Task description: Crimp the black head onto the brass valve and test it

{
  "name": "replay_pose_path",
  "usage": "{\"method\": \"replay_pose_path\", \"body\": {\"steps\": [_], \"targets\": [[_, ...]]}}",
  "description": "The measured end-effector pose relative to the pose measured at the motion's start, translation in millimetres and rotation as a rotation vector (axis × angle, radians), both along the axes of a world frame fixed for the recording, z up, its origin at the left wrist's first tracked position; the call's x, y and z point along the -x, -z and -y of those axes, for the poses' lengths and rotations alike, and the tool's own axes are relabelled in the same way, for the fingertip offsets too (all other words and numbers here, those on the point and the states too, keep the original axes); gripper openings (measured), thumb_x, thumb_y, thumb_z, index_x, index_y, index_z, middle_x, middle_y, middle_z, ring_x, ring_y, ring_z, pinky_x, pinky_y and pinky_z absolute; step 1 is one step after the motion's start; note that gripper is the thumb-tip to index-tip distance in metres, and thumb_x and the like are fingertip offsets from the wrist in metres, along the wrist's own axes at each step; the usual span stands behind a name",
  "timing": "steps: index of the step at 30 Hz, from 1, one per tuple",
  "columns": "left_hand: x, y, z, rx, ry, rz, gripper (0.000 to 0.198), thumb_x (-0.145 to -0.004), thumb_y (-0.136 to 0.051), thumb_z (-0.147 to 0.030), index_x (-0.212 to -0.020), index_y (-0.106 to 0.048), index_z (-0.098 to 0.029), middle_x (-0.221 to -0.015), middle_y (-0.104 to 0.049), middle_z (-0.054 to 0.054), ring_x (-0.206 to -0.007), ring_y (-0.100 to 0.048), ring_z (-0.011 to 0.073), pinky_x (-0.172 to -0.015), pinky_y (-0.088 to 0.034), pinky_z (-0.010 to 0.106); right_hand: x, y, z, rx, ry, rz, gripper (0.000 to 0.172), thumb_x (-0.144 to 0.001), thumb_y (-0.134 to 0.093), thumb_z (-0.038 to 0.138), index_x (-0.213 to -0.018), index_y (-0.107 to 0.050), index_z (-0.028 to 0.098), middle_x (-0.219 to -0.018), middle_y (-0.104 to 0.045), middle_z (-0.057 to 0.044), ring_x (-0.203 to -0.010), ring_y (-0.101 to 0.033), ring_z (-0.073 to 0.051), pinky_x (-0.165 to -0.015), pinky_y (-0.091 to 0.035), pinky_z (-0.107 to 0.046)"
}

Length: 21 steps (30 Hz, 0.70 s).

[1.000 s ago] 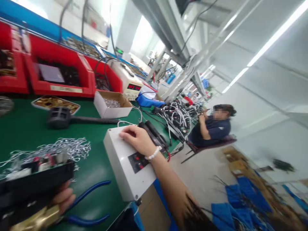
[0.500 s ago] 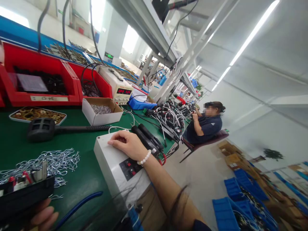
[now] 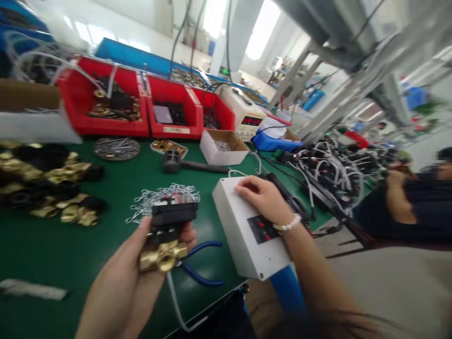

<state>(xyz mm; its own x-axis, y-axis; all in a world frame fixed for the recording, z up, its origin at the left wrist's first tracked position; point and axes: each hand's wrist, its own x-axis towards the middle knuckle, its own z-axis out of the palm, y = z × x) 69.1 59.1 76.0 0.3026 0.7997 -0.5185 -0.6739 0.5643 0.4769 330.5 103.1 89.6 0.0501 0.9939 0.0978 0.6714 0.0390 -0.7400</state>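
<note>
A motorised ball valve, its brass body (image 3: 165, 255) below and black actuator housing (image 3: 175, 213) above, is held upright in my left hand (image 3: 132, 270). Red and pale parts show at the top of the housing. My right hand (image 3: 263, 197) rests on a light grey control box (image 3: 243, 221), its thumb and fingers curled together at the upper edge. Whatever may be between those fingertips is hidden. Below my right palm is a black panel with red terminals (image 3: 263, 229). Blue-handled pliers (image 3: 203, 278) lie beside the valve, partly covered by my left hand.
Silver clips (image 3: 141, 205) are piled behind the valve. Brass valve bodies (image 3: 52, 179) cover the left side. A black mallet (image 3: 173, 161), red bins (image 3: 173, 113), a power supply (image 3: 247, 115) and tangled cabled units (image 3: 328, 160) stand farther back. A co-worker (image 3: 406, 202) sits at right.
The view has turned left. The valve in my left hand has come from the lower left edge to the middle of view, showing its brass body. My right hand stays on the control box.
</note>
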Motion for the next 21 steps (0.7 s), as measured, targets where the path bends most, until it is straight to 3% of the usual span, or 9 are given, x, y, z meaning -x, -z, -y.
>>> {"method": "replay_pose_path", "body": {"steps": [4, 9, 16, 21], "targets": [[-6.5, -8.8, -2.4, 0.019, -0.092, -0.044, 0.034, -0.100, -0.045, -0.026, -0.096, -0.073, -0.009, -0.085, -0.077, 0.013, -0.073, -0.074, 0.0198, -0.069, -0.062, 0.029, 0.2, -3.6, -3.1, 0.000, -0.008, 0.037, 0.021, -0.080, -0.068, 0.040, -0.078, -0.067, 0.019, -0.075, -0.067, -0.002, -0.070, -0.057, -0.018, -0.067, -0.042, -0.030], [-8.5, -4.6, -4.0, -0.062, -0.072, 0.035, 0.036, -0.101, -0.042, -0.028, -0.099, -0.072, -0.007, -0.085, -0.077, 0.015, -0.074, -0.075, 0.0211, -0.070, -0.062, 0.029, 1.9, -5.7, -2.7, -0.013, 0.007, 0.166, 0.026, -0.080, -0.066, 0.047, -0.079, -0.069, 0.021, -0.075, -0.070, -0.003, -0.067, -0.059, -0.019, -0.061, -0.044, -0.030], [-6.8, -5.4, -3.6, -0.069, -0.088, 0.093, 0.042, -0.102, -0.038, -0.029, -0.097, -0.073, -0.007, -0.084, -0.077, 0.014, -0.074, -0.075, 0.0204, -0.072, -0.062, 0.029, -4.1, -2.2, -5.9, -0.051, -0.006, 0.199, 0.033, -0.078, -0.068, 0.059, -0.077, -0.071, 0.026, -0.074, -0.071, -0.007, -0.064, -0.063, -0.020, -0.056, -0.046, -0.033], [-2.5, -12.8, 0.1, 0.003, -0.051, 0.277, 0.063, -0.105, -0.024, -0.036, -0.078, -0.075, -0.010, -0.070, -0.073, 0.006, -0.058, -0.070, 0.0132, -0.060, -0.061, 0.023, -6.5, -2.4, -7.3, -0.063, -0.038, 0.178, 0.035, -0.072, -0.070, 0.066, -0.074, -0.071, 0.030, -0.074, -0.072, -0.009, -0.060, -0.063, -0.019, -0.052, -0.044, -0.033]]}}
